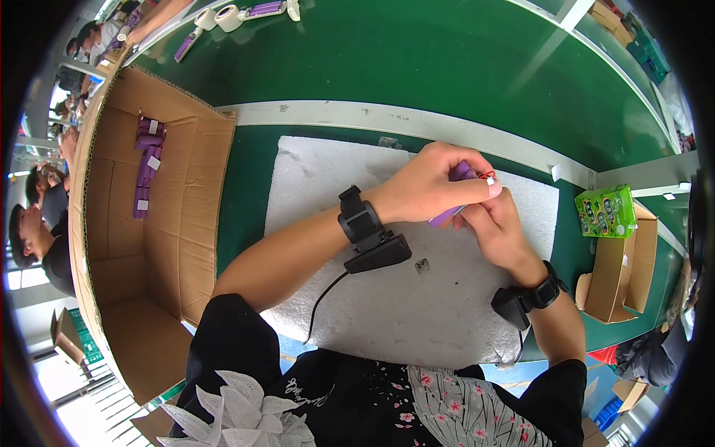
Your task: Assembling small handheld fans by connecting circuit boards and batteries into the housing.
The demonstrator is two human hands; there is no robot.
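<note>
Above a white foam sheet (320, 167), both my hands hold a purple-wrapped battery pack (463, 171) with red wires and a small white piece at its end. My left hand (424, 182) is closed around its upper part, thumb and fingertips pinching near the wires. From below, my right hand (497, 229) grips the pack with bent fingers, its fingertips close to the left thumb. Much of the pack is hidden behind my fingers. A black band with a small device is strapped round each wrist.
At left stands a large open cardboard box (205, 216) with several purple packs (149, 164) inside. A green package (605, 211) and a small open carton (611, 287) are at right. White rolls (227, 18) lie on the far green table, beyond a pale rail (357, 113). Other people sit at far left.
</note>
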